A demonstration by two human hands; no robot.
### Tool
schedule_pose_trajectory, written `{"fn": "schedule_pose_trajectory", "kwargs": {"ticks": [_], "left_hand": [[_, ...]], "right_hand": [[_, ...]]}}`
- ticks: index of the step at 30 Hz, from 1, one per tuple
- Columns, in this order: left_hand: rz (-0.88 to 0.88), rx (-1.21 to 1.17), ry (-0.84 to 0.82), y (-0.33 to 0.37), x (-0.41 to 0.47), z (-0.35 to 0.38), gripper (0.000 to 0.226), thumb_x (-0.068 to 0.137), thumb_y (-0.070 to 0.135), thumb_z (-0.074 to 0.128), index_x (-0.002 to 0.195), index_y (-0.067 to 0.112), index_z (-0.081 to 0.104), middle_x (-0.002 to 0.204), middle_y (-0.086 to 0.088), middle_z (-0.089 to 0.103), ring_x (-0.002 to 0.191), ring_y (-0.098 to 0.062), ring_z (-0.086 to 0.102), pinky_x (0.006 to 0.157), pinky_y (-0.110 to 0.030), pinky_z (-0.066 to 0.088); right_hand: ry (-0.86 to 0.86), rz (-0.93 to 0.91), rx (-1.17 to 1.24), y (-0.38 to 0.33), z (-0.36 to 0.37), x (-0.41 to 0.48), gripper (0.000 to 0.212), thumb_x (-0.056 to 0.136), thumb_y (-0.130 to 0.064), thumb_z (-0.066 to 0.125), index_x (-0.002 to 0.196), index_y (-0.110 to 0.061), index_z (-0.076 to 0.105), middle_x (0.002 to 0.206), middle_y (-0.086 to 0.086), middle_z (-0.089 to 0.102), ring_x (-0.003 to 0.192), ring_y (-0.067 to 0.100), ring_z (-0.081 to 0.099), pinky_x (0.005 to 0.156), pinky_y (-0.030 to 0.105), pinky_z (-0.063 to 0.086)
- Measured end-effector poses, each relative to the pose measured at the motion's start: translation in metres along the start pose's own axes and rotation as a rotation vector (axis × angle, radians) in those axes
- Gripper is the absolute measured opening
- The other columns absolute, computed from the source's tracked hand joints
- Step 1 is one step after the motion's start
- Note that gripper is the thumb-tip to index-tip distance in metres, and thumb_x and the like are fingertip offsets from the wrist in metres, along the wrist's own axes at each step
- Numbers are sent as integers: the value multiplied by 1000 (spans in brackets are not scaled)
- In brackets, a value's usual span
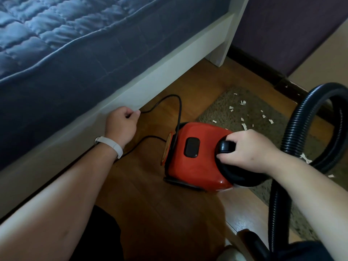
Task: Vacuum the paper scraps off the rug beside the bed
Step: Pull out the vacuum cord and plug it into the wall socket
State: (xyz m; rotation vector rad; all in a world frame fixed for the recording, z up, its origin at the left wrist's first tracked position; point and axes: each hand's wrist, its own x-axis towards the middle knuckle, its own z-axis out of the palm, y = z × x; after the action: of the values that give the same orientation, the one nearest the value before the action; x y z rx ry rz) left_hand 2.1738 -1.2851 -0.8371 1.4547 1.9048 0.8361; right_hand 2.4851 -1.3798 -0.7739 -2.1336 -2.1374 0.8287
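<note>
- While the red canister vacuum (pixel 195 166) is sitting on the wood floor (pixel 150 194) between the bed and the rug, the right hand (pixel 250 149) is curling over its front end, fingers gripping the black hose fitting (pixel 227 146). This is probably steadying the body so it is not sliding as the cable is being drawn out.
- The left hand (pixel 121 122) is reaching low along the white bed frame (pixel 150 80), fingers closed and pinching the black power cord (pixel 180 110). My guess is that it is feeding slack towards a socket or clearing the cord from the working path.
- The cord is looping loosely over the floor from the vacuum's rear, so it is not pulling taut.
- The corrugated hose (pixel 293 132) is arching up on the right and hanging over the rug (pixel 235 108), keeping the nozzle end near the work; the nozzle itself is not showing clearly.
- The paper scraps (pixel 244 126) are lying scattered across the shaggy rug, just beyond the vacuum, none yet collected, so this is looking like set-up rather than cleaning.
</note>
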Motion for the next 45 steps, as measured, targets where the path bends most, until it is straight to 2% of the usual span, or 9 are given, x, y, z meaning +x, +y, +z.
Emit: {"fn": "schedule_pose_trajectory", "kwargs": {"ticks": [6,11,21,25,32,35,39,43,45], "left_hand": [[11,-27,-46,-8,0,-17,22,92,38,62,90,17,68,89,5,67,93,-17,63,88,-41,53],[145,16,-100,-6,-8,-22,15,91,32,66,87,18,68,89,4,66,87,-11,59,77,-26,46],[199,37,-171,-30,-5,-41,18,89,29,69,87,10,71,83,0,68,81,-11,62,71,-26,49],[190,9,-168,-39,1,-45,17,88,28,71,84,11,71,83,-1,69,83,-16,64,77,-32,52],[183,-8,-181,-38,4,-36,15,86,24,73,80,10,69,78,-3,66,74,-13,60,67,-23,47],[203,53,-238,-40,2,-34,16,85,24,73,79,11,69,79,-2,66,77,-15,60,70,-26,49],[190,84,-299,-44,3,-32,14,86,26,72,76,17,68,78,-1,66,78,-17,62,71,-30,52],[153,101,-379,-44,2,-18,17,87,28,71,78,14,69,78,-1,66,76,-11,60,63,-24,44],[152,122,-471,-45,1,-6,18,87,30,71,77,15,68,79,4,65,80,-7,59,68,-25,43]], "right_hand": [[-97,-96,-166,-13,36,26,36,71,-56,63,69,-20,59,73,-5,62,76,24,61,65,33,50],[-180,-185,-240,-31,59,39,38,72,-57,59,72,-19,60,72,-3,62,75,23,61,64,35,53],[-241,-294,-317,-61,82,53,39,81,-57,54,68,-20,55,65,-5,56,60,14,51,51,31,37],[-263,-358,-355,-69,87,53,35,81,-54,53,69,-20,55,67,-5,57,63,20,56,54,33,45],[-356,-446,-409,-87,96,43,28,83,-44,57,67,-23,48,65,-7,52,60,16,52,55,35,47],[-371,-448,-422,-86,96,42,26,83,-44,56,73,-20,55,69,-5,56,65,20,57,60,36,52],[-346,-407,-408,-75,92,40,27,83,-48,56,74,-22,58,68,-5,56,62,16,53,56,34,48],[-362,-336,-397,-56,96,33,36,80,-54,54,75,-18,60,70,-2,61,64,20,58,59,36,53],[-383,-300,-388,-46,94,28,40,78,-56,52,77,-17,62,73,-1,63,67,22,60,62,37,54]]}}
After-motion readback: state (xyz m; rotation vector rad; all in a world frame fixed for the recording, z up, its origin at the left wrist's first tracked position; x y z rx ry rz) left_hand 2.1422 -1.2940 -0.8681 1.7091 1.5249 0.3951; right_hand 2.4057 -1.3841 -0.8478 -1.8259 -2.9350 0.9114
